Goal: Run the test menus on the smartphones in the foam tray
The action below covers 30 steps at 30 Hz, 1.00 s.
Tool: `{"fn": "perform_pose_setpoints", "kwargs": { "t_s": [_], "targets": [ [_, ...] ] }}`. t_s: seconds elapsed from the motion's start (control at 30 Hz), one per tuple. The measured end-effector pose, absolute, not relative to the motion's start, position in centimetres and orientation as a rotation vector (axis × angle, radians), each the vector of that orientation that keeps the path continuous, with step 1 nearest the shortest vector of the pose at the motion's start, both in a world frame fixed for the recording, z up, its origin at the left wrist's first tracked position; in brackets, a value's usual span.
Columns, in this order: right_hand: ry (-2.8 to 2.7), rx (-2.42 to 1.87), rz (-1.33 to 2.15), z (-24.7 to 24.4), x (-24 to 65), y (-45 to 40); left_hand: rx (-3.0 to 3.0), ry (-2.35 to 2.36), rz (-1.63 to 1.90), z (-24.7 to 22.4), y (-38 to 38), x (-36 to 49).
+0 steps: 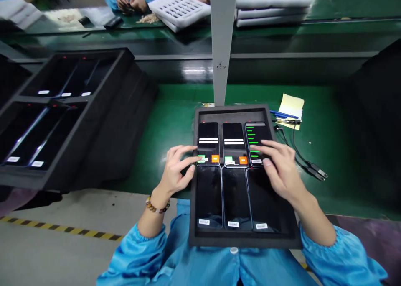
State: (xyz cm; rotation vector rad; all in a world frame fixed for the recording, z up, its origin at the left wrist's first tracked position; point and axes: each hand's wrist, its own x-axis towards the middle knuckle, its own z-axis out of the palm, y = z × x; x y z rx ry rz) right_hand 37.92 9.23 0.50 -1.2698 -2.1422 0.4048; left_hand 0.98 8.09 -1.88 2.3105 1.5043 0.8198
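A black foam tray holds two rows of phones in front of me. The upper row is lit: the left phone and the middle phone show white bars with green and orange squares, the right phone green lines of text. The lower phones, such as the middle one, have dark screens and white labels. My left hand has its fingers spread, a fingertip at the left phone's green square. Over the right phone's screen, my right hand has its fingers apart and holds nothing.
Stacked black trays with dark phones stand at the left. Cables, pens and yellow notes lie right of my tray. A grey post rises behind it. Across the bench are a person's hands and white trays.
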Motion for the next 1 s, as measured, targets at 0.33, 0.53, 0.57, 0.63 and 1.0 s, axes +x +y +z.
{"fn": "perform_pose_setpoints", "kwargs": {
  "t_s": [0.33,0.53,0.57,0.63,1.0],
  "targets": [
    [-1.917,-1.459,0.462,-1.4,42.1,8.8,2.069,1.604,1.053,-1.8,12.7,2.8],
    [-2.062,-1.485,0.484,-2.1,41.9,10.8,2.133,1.590,0.847,-2.1,13.5,2.9],
    [-2.065,-1.498,0.476,-2.1,41.9,11.1,2.137,1.598,0.817,-2.2,13.6,2.8],
    [-2.069,-1.510,0.464,-2.2,41.9,11.8,2.140,1.607,0.784,-2.2,13.7,2.6],
    [-2.018,-1.483,0.432,-1.1,41.5,10.9,2.370,1.325,0.628,0.4,15.3,5.8]
  ]
}}
